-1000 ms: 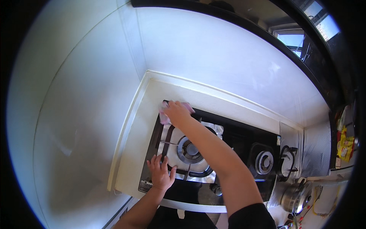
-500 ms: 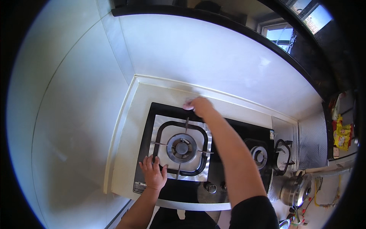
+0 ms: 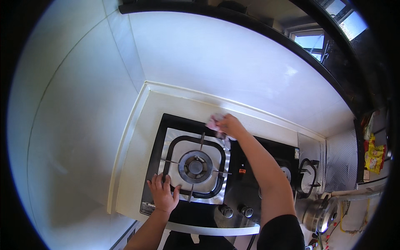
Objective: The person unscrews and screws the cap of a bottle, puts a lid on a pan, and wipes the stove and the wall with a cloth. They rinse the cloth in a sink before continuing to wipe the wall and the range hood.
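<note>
A crumpled pink and white cloth (image 3: 213, 122) is in my right hand (image 3: 231, 126), whose fingers are closed on it at the back edge of the black gas stove (image 3: 183, 212). The cloth touches the stove's glass behind the left burner (image 3: 195, 166). Around that burner stands a black pan support (image 3: 216, 141) over a shiny metal sheet (image 3: 171, 138). My left hand (image 3: 163, 193) lies with fingers spread at the front left corner of the support. My right forearm partly hides the right burner (image 3: 286, 171).
Two knobs (image 3: 236, 211) sit at the stove's front. A second pan support (image 3: 307, 178) leans off its right side, by foil-like sheeting (image 3: 341, 160). Farther right are a steel pot (image 3: 318, 214) and a yellow packet (image 3: 374, 156). White walls (image 3: 75, 137) enclose the left and back.
My right hand has moved slightly right and toward me, with more of the cloth showing. My left hand has shifted slightly left and nearer. The view has tilted a little, exposing both knobs.
</note>
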Demonstrator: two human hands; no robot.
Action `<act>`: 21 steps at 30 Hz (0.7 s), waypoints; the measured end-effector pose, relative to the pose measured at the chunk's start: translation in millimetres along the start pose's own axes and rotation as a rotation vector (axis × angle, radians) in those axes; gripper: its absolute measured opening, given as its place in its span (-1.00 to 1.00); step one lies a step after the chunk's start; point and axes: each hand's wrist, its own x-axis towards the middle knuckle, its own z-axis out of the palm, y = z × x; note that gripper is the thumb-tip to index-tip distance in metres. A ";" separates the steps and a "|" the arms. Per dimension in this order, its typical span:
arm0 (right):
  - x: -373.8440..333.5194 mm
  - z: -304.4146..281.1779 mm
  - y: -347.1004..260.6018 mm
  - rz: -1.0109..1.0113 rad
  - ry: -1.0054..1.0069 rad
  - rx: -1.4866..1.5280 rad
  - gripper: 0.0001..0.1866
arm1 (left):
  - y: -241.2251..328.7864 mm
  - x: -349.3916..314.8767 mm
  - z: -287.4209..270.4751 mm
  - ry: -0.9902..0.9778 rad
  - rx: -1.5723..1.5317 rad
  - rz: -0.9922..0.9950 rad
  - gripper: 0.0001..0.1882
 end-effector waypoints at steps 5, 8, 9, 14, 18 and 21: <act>86.5 65.9 -94.1 -0.314 -0.059 0.124 -0.78 | -1.6 -1.0 2.3 0.001 0.014 -0.006 -0.48; 93.5 55.1 -81.0 -0.299 -0.259 0.017 -0.80 | 0.2 -1.1 5.0 -0.017 0.005 -0.023 -0.50; 90.1 45.0 -69.2 -0.221 -0.355 0.001 -0.81 | -1.3 0.0 4.1 -0.022 0.003 -0.025 -0.50; 50.7 18.7 -41.6 -0.248 -0.174 -0.048 -0.84 | 0.4 -2.6 3.8 -0.030 0.021 -0.047 -0.50; 87.2 31.2 -110.8 -0.060 -0.392 -0.094 -0.76 | -0.6 -5.2 4.7 -0.036 0.025 -0.044 -0.51; 94.0 52.6 -89.9 -0.255 -0.173 -0.033 -0.80 | 0.2 -2.5 6.6 -0.022 0.026 -0.020 -0.50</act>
